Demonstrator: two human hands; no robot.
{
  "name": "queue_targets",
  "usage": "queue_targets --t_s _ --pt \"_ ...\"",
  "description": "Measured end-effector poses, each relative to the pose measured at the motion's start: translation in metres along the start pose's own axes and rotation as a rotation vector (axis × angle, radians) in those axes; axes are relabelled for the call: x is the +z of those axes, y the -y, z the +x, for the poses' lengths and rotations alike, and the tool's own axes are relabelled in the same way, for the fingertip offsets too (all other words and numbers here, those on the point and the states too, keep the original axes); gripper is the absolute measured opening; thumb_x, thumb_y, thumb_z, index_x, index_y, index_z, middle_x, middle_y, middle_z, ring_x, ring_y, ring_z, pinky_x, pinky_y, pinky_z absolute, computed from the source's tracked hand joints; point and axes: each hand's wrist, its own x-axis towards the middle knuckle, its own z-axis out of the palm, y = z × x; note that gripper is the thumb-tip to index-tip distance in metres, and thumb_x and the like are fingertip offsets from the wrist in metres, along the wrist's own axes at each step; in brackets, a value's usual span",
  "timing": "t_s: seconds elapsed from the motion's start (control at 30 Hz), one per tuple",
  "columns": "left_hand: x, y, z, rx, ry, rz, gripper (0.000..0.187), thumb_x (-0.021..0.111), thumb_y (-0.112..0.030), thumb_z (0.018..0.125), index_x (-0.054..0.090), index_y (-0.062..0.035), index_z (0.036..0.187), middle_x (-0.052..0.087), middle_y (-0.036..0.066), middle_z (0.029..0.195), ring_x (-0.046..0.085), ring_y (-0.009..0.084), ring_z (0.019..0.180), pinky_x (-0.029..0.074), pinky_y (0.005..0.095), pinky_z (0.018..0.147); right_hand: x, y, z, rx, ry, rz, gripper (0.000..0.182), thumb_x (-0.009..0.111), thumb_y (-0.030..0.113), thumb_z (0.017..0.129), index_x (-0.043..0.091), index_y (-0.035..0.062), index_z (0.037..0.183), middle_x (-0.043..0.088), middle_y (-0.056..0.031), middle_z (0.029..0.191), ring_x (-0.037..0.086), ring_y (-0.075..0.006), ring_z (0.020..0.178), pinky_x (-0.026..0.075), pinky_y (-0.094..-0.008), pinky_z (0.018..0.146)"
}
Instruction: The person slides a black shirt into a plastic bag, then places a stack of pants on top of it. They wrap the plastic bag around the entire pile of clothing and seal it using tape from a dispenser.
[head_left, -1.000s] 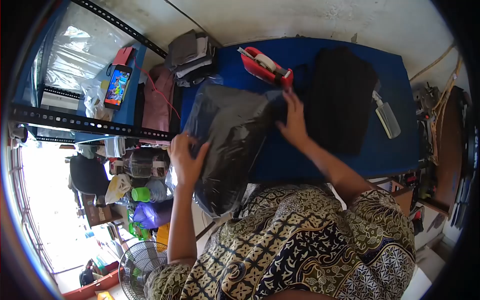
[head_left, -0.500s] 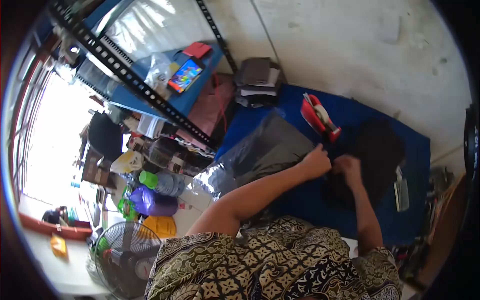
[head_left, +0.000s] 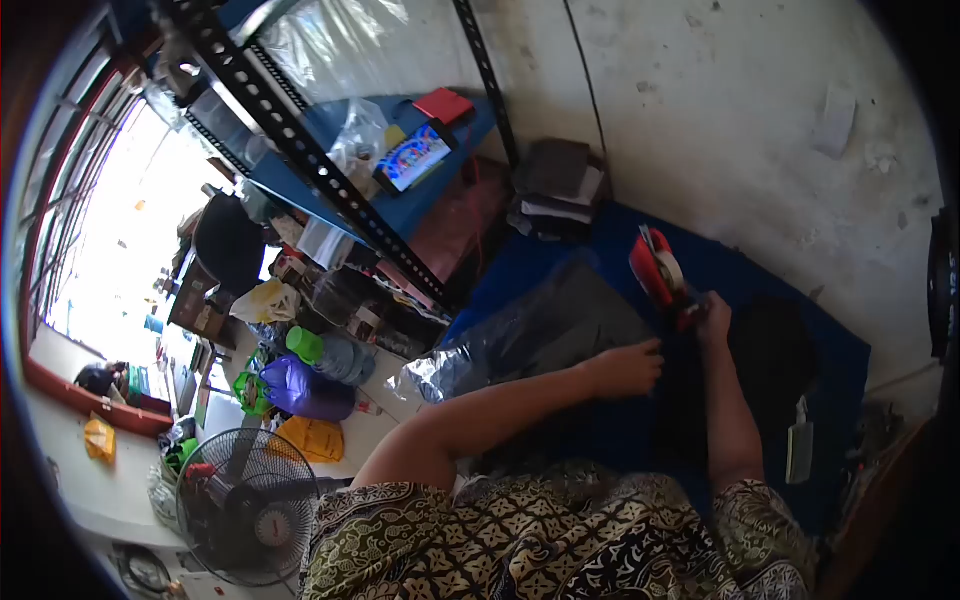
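A clear plastic bag (head_left: pixel 470 355) with dark folded cloth (head_left: pixel 570 315) inside lies slanted on the blue-topped table. My left hand (head_left: pixel 625 370) is closed at the bag's near right end, fingers curled over its edge; what lies under the fingertips is hidden. Farther right, my right hand (head_left: pixel 714 318) is wrapped round the lower end of a red tape dispenser (head_left: pixel 652 272), whose pale roll faces up. Beyond that forearm sits a black cloth heap (head_left: pixel 775 350), its outline hard to make out. A tag-like pale strip (head_left: pixel 799 452) rests near the table's right side.
Folded garments (head_left: pixel 557 190) are stacked at the back against the wall. To the left stands a metal-framed shelf (head_left: pixel 345 205) bearing a lit phone (head_left: pixel 415 160). Bottles, a purple bag (head_left: pixel 300 388) and a fan (head_left: pixel 248 508) are on the floor.
My right hand has moved from beside the left hand up to the tape dispenser and closed on it. The left hand stays by the bag's end. The view has shifted a little.
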Motion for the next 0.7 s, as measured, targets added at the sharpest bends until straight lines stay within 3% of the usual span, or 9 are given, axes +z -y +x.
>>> queue_targets --t_s 0.07,0.13,0.2,0.33,0.57,0.7 --pt "-0.006 0.005 -0.001 0.018 0.041 -0.027 0.012 0.055 -0.011 0.070 0.064 -0.0085 0.078 0.058 0.005 0.093 0.046 0.0218 0.107 0.028 0.0440 0.101 0.003 -0.005 -0.040 -0.091 -0.156 -0.011 0.022 0.050 0.027 0.085 0.058 0.0083 0.076 0.053 -0.0057 0.073 0.055 -0.0171 0.071 0.045 -0.0301 0.067" --pt "-0.007 0.010 -0.001 0.011 0.102 -0.050 0.014 0.056 -0.011 0.069 0.063 -0.0078 0.081 0.058 0.006 0.093 0.047 0.0222 0.107 0.028 0.0436 0.100 0.045 0.040 -0.098 0.017 -0.233 -0.047 0.024 0.052 0.029 0.085 0.054 0.0073 0.076 0.050 -0.0060 0.077 0.051 -0.0180 0.072 0.045 -0.0324 0.069" --pt "-0.003 0.013 -0.001 -0.002 0.110 -0.079 0.020 0.057 -0.013 0.068 0.062 -0.0068 0.086 0.058 0.007 0.096 0.046 0.0227 0.109 0.028 0.0435 0.100 0.031 0.037 -0.102 0.138 -0.100 -0.301 0.028 0.052 0.033 0.085 0.055 0.0052 0.088 0.052 -0.0094 0.090 0.052 -0.0222 0.088 0.045 -0.0387 0.077" --pt "-0.006 0.019 -0.001 -0.042 0.132 -0.090 0.029 0.061 -0.015 0.067 0.059 -0.0053 0.094 0.058 0.007 0.103 0.044 0.0217 0.114 0.029 0.0431 0.100 0.043 0.043 -0.108 0.304 -0.166 -0.205 0.033 0.053 0.036 0.085 0.054 0.0039 0.093 0.051 -0.0109 0.094 0.046 -0.0265 0.102 0.039 -0.0486 0.089" --pt "-0.011 0.018 -0.001 -0.041 0.081 -0.164 0.034 0.067 -0.016 0.065 0.059 -0.0070 0.097 0.057 0.006 0.108 0.045 0.0195 0.114 0.029 0.0414 0.099 0.030 0.022 -0.092 0.301 -0.112 -0.195 0.031 0.056 0.037 0.084 0.055 0.0057 0.086 0.051 -0.0099 0.094 0.045 -0.0259 0.100 0.039 -0.0498 0.087" --pt "-0.015 0.016 -0.001 -0.049 0.091 -0.148 0.034 0.067 -0.015 0.065 0.061 -0.0090 0.098 0.058 0.005 0.106 0.046 0.0191 0.113 0.029 0.0417 0.099 0.031 0.014 -0.085 0.305 -0.151 -0.254 0.035 0.060 0.039 0.081 0.055 0.0055 0.074 0.054 -0.0089 0.084 0.049 -0.0242 0.089 0.041 -0.0482 0.080"
